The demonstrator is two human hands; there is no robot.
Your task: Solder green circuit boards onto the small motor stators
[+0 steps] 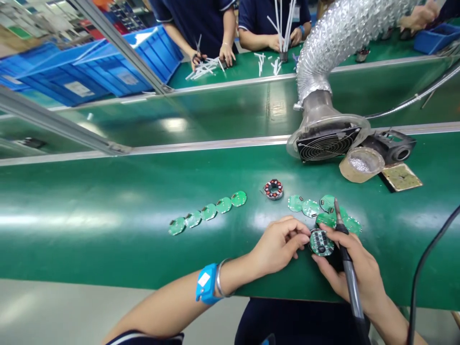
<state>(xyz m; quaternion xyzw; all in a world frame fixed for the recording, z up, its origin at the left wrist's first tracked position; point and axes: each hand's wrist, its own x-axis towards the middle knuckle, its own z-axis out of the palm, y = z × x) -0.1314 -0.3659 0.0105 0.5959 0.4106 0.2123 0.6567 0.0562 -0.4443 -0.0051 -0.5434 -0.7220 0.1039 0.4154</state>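
Head view, left hand (280, 245) pinching round circuit board (321, 242) near green bench (108, 230) front edge, right hand (359, 278) gripping soldering iron (347, 261), tip over loose boards (311, 207), blue wristband (205, 283) label too blurred to read.

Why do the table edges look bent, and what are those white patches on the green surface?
In the head view the wide lens bows the green table and the metal bar; glare makes pale streaks on its glossy top at left; the left hand, right hand and round board look sharp.
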